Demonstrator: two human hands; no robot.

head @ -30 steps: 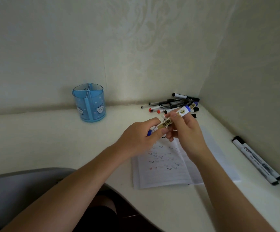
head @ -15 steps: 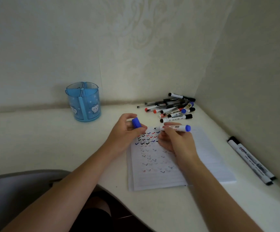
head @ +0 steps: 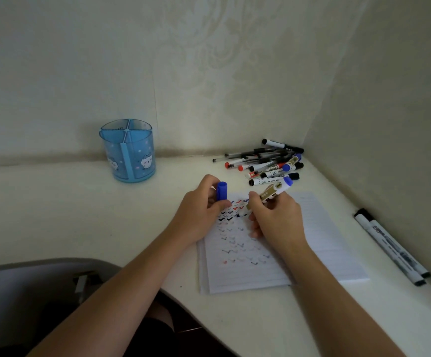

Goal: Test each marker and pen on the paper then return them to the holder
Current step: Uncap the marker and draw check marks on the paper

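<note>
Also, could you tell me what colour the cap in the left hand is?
Blue: the cap in the left hand shows clearly in the head view.

Dim, flat and slightly green-tinted, brightest on the back wall (head: 106, 60) and the middle of the counter (head: 54, 202), duller on the side wall (head: 402, 124) and darkest in the lower left corner by the chair (head: 28, 292). Only soft, blurred-edged shadows beneath the right hand (head: 276, 222) on the paper (head: 325, 228) and along the two markers (head: 389, 246). Wide-angle bowing of the counter's far edge and leaning of the wall corner toward the frame edges, with small print on the heap of pens (head: 266, 161) too soft to read
</note>
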